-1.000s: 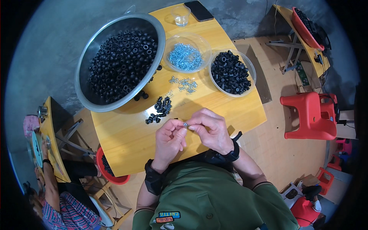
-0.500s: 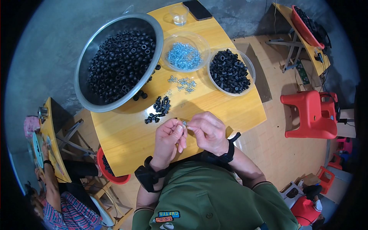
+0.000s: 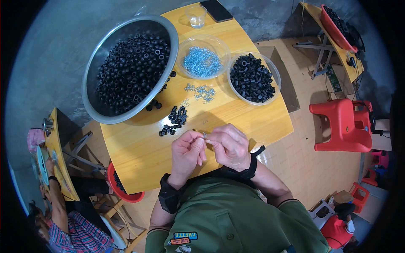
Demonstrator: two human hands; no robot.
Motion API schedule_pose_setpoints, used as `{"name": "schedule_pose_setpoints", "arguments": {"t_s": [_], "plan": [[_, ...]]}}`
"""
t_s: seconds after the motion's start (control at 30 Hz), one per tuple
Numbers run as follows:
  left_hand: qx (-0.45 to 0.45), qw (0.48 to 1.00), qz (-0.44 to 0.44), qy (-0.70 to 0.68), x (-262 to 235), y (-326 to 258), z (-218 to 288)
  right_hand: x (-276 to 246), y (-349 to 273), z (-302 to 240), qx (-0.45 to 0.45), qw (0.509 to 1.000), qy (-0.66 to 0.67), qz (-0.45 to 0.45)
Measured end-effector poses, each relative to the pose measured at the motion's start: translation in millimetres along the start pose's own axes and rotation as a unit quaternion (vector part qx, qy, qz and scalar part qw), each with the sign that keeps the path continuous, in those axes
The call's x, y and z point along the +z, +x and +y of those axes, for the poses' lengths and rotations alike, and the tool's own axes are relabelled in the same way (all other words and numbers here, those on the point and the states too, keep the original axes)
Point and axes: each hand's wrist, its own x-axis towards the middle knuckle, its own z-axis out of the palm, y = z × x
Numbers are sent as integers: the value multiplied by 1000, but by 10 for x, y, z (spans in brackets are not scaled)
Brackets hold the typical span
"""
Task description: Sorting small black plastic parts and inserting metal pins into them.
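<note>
On table (image 3: 249, 122), basin (image 3: 112, 44) is standing left of middle dish (image 3: 213, 42) and right dish (image 3: 273, 69), cup (image 3: 196, 17) and phone (image 3: 216, 10) resting behind.

Head view: wide fisheye worn on head, facing down, close above table (image 3: 261, 120), edges bending.

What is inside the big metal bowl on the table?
Inside the metal bowl is a heap of small black pieces, many with ring-like openings. The heap hides the bowl's bottom.
</note>
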Motion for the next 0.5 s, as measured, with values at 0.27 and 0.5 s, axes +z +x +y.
{"name": "schedule_pose_setpoints", "arguments": {"t_s": [0.27,0.5], "plan": [[78,988,39,130,46,-9,-3,-73,49,-16,158,975,144,-54],[200,918,34,341,9,16,-56,-117,76,90,121,979,127,-102]]}}
